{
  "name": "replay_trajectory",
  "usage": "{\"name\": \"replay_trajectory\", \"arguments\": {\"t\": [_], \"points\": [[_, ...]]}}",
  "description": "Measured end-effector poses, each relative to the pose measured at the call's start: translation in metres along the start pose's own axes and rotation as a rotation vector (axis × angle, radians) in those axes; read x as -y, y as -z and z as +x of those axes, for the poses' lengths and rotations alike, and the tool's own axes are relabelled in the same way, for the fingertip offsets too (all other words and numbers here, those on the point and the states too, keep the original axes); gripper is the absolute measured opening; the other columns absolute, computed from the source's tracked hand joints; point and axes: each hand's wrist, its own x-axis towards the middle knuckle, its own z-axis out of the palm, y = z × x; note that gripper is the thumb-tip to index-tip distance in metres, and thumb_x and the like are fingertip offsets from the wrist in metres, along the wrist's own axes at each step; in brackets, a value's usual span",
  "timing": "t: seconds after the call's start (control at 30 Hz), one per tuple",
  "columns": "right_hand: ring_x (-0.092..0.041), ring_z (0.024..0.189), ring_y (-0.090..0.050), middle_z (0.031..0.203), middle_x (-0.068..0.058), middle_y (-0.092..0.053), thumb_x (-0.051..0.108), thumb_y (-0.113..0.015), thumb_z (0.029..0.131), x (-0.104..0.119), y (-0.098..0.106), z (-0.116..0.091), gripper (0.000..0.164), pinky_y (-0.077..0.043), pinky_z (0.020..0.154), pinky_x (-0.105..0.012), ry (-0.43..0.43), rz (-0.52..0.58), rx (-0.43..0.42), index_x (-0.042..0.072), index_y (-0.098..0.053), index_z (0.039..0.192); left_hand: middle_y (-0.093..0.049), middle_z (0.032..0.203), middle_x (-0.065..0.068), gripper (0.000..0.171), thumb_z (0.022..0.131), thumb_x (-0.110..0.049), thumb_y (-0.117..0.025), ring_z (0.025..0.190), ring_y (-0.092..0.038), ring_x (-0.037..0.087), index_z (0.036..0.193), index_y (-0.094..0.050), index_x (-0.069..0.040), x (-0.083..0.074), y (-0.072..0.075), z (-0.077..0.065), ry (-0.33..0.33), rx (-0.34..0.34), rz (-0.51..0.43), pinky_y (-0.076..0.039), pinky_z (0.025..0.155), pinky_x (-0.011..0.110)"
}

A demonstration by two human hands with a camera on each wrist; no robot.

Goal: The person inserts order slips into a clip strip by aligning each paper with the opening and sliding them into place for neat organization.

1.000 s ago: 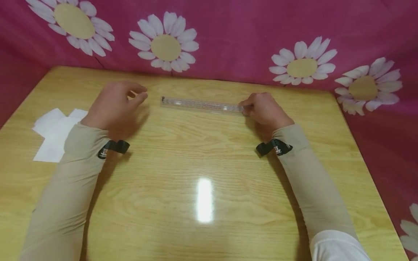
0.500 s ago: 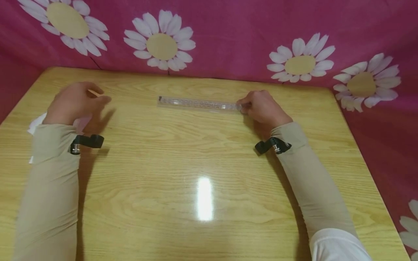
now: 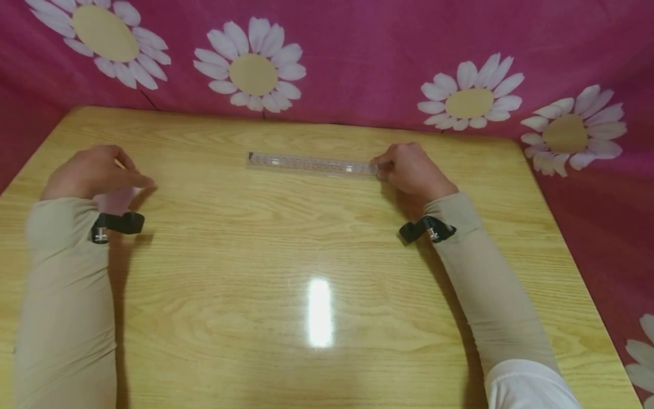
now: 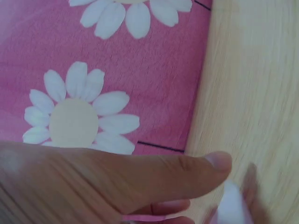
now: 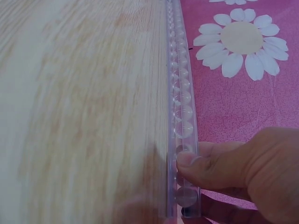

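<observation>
Clear plastic strip (image 3: pixel 311 164) pinched by right hand (image 3: pixel 413 170); left hand (image 3: pixel 92 172) loosely curved, its hold unclear.

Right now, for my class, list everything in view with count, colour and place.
Table: one, yellowish wood, before the person.
Backdrop: one, magenta, behind the table.
Flowers: five in head view, white and yellow, on backdrop.
Case: one, transparent, table's far middle.
Round pieces: count unclear, greyish clear, inside case.
Pale sheet: one visible, pinkish white, table's left, partly hidden.
Straps: two, black, one at each wrist.
Sleeves: two, beige, forearms.
White sleeve: one, right arm.
Left hand: one, above table's left side.
Right hand: one, gripping case's right end.
</observation>
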Motion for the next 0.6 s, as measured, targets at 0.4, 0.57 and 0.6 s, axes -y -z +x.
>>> {"name": "replay_trajectory", "arguments": {"t": [0.4, 0.57, 0.6], "points": [[-0.024, 0.093, -0.060, 0.116, -0.016, -0.075, 0.006, -0.069, 0.097, 0.001, 0.004, 0.004, 0.028, -0.052, 0.085, -0.037, 0.035, -0.035, -0.010, 0.010, -0.076, 0.124, -0.056, 0.119, 0.036, 0.088, 0.086, -0.064, -0.073, 0.101, -0.052, 0.049, 0.124, -0.046, 0.010, 0.023, 0.002, -0.017, 0.072, 0.020, 0.007, -0.050, 0.068, 0.048], [-0.024, 0.090, -0.057, 0.111, -0.017, -0.074, 0.005, -0.069, 0.097, 0.000, 0.001, 0.003, 0.030, -0.049, 0.082, -0.036, 0.038, -0.022, -0.005, 0.010, -0.075, 0.126, -0.058, 0.114, 0.036, 0.102, 0.081, -0.072, -0.073, 0.096, -0.057, 0.048, 0.127, -0.043, 0.014, 0.033, 0.006, -0.014, 0.078, 0.065, 0.021, -0.051, 0.064, 0.045], [-0.024, 0.089, -0.056, 0.110, -0.016, -0.074, 0.005, -0.069, 0.096, 0.000, 0.001, 0.003, 0.030, -0.048, 0.081, -0.035, 0.035, -0.021, -0.004, 0.010, -0.074, 0.126, -0.061, 0.110, 0.034, 0.103, 0.080, -0.073, -0.074, 0.095, -0.059, 0.048, 0.126, -0.044, 0.014, 0.035, 0.007, -0.013, 0.076, 0.082, 0.023, -0.052, 0.064, 0.044]]}}
